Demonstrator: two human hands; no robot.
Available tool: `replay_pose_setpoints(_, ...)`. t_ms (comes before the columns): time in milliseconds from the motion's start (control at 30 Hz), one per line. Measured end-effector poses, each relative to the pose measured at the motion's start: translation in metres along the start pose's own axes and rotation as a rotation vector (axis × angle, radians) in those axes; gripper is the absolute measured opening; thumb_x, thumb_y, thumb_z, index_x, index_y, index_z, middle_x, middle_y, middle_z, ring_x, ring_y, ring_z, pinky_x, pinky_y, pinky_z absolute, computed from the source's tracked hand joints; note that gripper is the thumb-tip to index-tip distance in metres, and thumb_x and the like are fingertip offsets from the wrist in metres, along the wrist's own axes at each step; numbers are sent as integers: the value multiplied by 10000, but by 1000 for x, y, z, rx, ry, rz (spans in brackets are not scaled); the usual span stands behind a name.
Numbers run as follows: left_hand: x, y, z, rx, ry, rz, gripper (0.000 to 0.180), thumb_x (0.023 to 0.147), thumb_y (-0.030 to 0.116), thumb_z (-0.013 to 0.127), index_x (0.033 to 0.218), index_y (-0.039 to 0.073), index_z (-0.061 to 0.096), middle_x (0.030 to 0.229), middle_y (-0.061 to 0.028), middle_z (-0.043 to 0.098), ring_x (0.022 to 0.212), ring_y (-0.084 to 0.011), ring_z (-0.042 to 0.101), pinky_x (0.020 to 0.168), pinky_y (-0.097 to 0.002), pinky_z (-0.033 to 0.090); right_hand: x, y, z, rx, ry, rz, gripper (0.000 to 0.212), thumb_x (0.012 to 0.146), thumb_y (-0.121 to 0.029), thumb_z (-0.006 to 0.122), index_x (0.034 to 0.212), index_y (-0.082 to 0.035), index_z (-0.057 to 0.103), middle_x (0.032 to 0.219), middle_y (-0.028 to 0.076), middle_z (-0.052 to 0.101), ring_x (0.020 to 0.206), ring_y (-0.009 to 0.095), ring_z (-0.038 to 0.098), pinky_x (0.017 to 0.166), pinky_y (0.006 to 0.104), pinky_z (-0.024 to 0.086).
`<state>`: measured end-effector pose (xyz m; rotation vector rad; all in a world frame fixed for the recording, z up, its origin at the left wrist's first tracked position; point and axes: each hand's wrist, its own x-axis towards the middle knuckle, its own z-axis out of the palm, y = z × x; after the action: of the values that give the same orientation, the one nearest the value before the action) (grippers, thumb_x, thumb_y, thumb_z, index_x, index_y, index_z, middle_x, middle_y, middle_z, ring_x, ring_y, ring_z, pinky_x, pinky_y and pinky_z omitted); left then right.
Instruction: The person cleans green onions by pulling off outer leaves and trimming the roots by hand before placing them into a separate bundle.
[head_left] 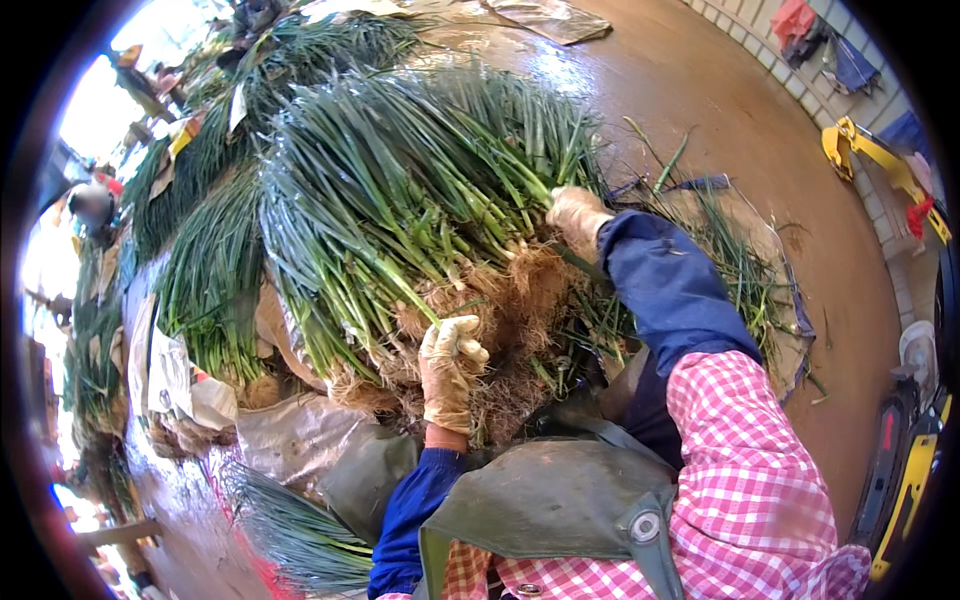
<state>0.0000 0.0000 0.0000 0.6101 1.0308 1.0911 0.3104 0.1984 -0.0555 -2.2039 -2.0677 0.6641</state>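
Note:
A large heap of green onions point(400, 190) lies before me, with long dark green leaves pointing away and tangled brown roots point(530, 290) toward me. My left hand point(450, 365), in a pale, soiled glove, is closed at the near edge of the heap, with a thin green onion stalk running into its fingertips. At the right end of the heap my right hand point(578, 215), gloved too, is wrapped round green onion stalks; how many it holds is hidden. A dark green apron point(560, 500) covers my lap.
More green onion piles point(215, 270) stand to the left, and a small bunch point(295, 535) lies at lower left. Loose leaves point(735, 250) litter a sheet at right, on wet brown floor point(840, 270). Yellow-and-black equipment point(910, 480) stands at far right. People are blurred at far left.

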Motion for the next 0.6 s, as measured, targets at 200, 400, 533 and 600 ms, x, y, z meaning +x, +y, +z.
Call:
replay_pose_setpoints(200, -2, 5, 8, -537, -246, -84, 320, 961, 298, 519, 723, 85, 538, 628, -38, 539, 567, -200, 546, 569, -342, 482, -92, -94, -160, 470, 149, -111, 298, 854, -243, 651, 1009, 5, 592, 726, 40, 598, 528, 131, 518, 438, 250, 463)
replay_pose_setpoints(400, 1, 2, 10, -411, -253, -174, 320, 943, 279, 539, 751, 26, 576, 722, -107, 626, 656, -248, 617, 602, -366, 524, -121, -96, -27, 512, -167, -201, 250, 729, -294, 734, 858, -93, 661, 775, 49, 629, 705, 191, 581, 629, 337, 459)
replay_pose_setpoints(533, -6, -1, -1, -196, -149, -107, 359, 928, 303, 551, 1094, -7, 623, 942, -138, 666, 810, -255, 664, 657, -350, 561, -141, -110, 1, 502, -200, -327, 416, 796, -394, 706, 986, -27, 655, 865, 104, 664, 776, 217, 604, 707, 349, 469)
replay_pose_setpoints(600, -5, 0, -22, -136, -91, -59, 427, 933, 352, 536, 1218, 37, 575, 1050, -147, 641, 898, -271, 662, 675, -367, 567, -161, -143, -13, 660, -205, -384, 431, 817, -388, 690, 1029, -16, 635, 886, 108, 665, 804, 218, 610, 733, 351, 474)
